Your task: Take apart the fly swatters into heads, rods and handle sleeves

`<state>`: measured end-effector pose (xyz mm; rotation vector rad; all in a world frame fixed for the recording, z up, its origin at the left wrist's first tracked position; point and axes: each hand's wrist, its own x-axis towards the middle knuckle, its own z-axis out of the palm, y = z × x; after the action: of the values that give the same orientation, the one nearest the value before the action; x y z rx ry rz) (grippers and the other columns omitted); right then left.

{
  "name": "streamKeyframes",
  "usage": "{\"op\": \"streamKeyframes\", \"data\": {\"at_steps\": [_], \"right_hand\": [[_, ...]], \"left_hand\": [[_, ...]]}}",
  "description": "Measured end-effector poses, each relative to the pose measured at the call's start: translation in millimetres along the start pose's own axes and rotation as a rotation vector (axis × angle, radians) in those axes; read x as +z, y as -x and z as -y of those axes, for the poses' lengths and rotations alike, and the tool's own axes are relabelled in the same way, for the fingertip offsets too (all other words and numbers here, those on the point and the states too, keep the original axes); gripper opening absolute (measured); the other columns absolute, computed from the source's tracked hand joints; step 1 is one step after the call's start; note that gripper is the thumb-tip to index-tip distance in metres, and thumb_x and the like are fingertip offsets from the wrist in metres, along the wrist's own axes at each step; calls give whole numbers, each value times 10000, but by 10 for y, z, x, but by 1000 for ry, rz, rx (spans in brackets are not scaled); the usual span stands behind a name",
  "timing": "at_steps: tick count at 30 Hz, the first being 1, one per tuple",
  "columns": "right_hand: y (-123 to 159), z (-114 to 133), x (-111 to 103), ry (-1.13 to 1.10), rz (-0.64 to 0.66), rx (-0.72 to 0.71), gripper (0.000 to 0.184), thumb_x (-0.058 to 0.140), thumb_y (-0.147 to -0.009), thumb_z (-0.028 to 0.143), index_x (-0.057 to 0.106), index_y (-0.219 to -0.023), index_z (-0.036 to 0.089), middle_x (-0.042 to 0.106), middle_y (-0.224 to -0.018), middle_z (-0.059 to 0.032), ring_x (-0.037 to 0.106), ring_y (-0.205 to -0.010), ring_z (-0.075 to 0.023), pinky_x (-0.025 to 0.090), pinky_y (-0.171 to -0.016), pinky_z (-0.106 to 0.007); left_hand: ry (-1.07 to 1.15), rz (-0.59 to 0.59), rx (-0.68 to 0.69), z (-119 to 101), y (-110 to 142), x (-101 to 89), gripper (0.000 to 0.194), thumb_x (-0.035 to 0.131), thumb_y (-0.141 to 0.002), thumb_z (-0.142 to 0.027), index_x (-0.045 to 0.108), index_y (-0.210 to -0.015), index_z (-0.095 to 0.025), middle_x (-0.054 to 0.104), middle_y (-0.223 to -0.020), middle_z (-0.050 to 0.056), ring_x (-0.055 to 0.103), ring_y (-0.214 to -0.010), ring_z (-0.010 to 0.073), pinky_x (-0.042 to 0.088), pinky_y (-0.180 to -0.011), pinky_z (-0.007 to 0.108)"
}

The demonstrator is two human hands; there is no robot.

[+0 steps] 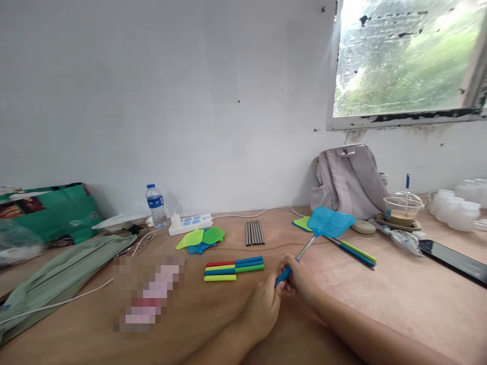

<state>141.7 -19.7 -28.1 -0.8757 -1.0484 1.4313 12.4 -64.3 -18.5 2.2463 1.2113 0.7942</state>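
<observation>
A blue fly swatter [330,222] with a metal rod is held up at a tilt over the table. My left hand [266,304] grips the lower end of its blue handle [282,277]. Closed around the upper handle, near the rod, is my right hand [296,276]. To the left lie several loose coloured handles [234,266] in red, blue, green and yellow. Behind them is a row of metal tubes [254,233]. Loose swatter heads [201,239] in yellow, green and blue overlap at the left. Assembled swatters [355,253] lie to the right, partly covered by the held one.
A power strip [190,223] and a water bottle [155,205] stand near the wall. Green cloth [64,279] lies at left. On the right are a backpack [346,180], a plastic cup [402,209], white jars [456,210] and a black phone [454,261].
</observation>
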Motion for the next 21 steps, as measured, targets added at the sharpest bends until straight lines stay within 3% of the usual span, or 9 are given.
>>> {"op": "streamKeyframes", "data": {"at_steps": [4,7,10,12,14,17,21], "right_hand": [[113,-62,158,92,29,-29,268,546,-679,421,410,-598,205,388,-414,90,375,-340,-69,290,-332,-182],[-21,49,4,280,5,-104,281,529,-679,417,403,-547,203,436,-440,60,422,-380,-89,331,-367,-207],[-257,255,-392,447,-115,-167,269,559,-652,386,389,-529,217,385,-382,76,376,-358,-96,290,-373,-215],[-385,406,-747,756,-240,-363,234,620,-607,346,432,-558,217,423,-416,75,383,-400,-98,284,-421,-217],[-454,543,-1122,1035,-266,-438,187,643,-602,346,508,-668,236,458,-432,74,407,-433,-115,298,-468,-231],[-467,689,-1596,1331,-329,-366,183,644,-611,381,573,-724,256,547,-523,35,476,-483,-142,305,-479,-244],[-448,770,-1909,1453,-419,-224,195,623,-632,411,616,-742,250,628,-673,-20,558,-592,-183,332,-499,-255]], "left_hand": [[118,-11,89,-19,8,-133,294,254,-914,-301,483,-1073,-209,633,-869,38,579,-781,168,408,-716,252],[-64,22,95,57,13,-272,190,408,-850,-293,532,-976,-225,604,-703,-11,556,-664,161,376,-619,235],[-195,-32,41,212,-30,-366,147,435,-814,-259,530,-917,-216,522,-578,-44,493,-544,137,304,-523,225],[-196,-86,7,324,-71,-401,143,388,-825,-234,521,-871,-209,453,-533,-60,448,-499,122,276,-502,221],[-180,-131,-26,415,-105,-422,135,375,-823,-223,508,-819,-205,378,-500,-71,405,-473,114,257,-491,217],[-160,-191,-59,487,-127,-433,115,380,-809,-210,493,-788,-205,332,-492,-78,371,-465,108,236,-483,215],[-159,-226,-70,491,-125,-426,106,387,-796,-197,491,-776,-202,336,-500,-78,363,-464,104,223,-481,214]]}}
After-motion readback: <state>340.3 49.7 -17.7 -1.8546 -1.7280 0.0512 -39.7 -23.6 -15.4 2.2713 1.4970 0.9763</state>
